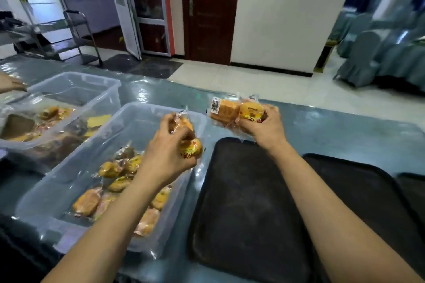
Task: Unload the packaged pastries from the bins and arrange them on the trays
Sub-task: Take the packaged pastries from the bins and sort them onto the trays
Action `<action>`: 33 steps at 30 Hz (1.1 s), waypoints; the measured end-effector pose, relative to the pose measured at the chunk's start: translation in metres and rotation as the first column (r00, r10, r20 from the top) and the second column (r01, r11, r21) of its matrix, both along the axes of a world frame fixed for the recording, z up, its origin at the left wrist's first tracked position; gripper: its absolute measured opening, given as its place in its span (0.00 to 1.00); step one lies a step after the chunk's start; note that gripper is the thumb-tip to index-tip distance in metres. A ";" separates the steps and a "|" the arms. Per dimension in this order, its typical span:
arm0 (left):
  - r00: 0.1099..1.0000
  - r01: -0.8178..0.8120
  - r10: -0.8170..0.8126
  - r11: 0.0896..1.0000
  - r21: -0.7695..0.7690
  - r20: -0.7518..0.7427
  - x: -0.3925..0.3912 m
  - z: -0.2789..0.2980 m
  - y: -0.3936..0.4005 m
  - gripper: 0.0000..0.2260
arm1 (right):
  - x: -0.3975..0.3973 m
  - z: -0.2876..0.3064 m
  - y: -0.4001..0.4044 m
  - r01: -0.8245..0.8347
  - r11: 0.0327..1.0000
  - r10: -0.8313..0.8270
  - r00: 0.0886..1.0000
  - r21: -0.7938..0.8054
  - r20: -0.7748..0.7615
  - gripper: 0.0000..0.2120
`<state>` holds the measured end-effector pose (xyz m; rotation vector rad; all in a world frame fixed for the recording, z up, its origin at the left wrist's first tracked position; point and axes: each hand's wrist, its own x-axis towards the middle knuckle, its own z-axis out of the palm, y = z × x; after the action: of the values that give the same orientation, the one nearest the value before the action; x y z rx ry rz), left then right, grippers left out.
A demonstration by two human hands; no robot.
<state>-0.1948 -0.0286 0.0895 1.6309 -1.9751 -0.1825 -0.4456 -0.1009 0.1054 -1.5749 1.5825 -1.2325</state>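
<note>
Wrapped pastries [236, 111] sit bunched in the right hand [264, 130], fingers curled round them, above the far end of a dark tray [248, 213]. The left hand [169, 151] grips more packets [190, 147] (two, it seems) over the clear bin [147, 112], where other pastries lie.

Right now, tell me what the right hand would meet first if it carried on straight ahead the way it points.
Probably only the blue table beyond the black tray; the right hand, holding packaged pastries, points forward past the tray's far edge. Depth is unclear.
</note>
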 end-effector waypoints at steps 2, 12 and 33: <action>0.996 0.088 -0.088 0.996 -0.009 -0.022 -0.045 -0.005 -0.003 0.21 | -0.053 -0.003 0.019 0.081 0.997 -0.081 0.996 0.012 -0.024 0.22; 0.887 0.462 -0.461 0.881 0.101 -0.035 -0.297 -0.057 0.029 0.21 | -0.296 -0.063 0.164 0.445 0.889 -0.438 0.895 0.106 -0.087 0.23; 0.514 0.802 -0.858 0.474 0.362 -0.016 -0.739 -0.198 0.090 0.20 | -0.670 -0.203 0.344 0.808 0.416 -0.775 0.555 0.418 -0.302 0.16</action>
<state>-0.9343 0.0618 -0.1080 0.6542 -2.8647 -0.8107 -1.1158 0.2426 -0.0981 -0.4394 2.5881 -0.9966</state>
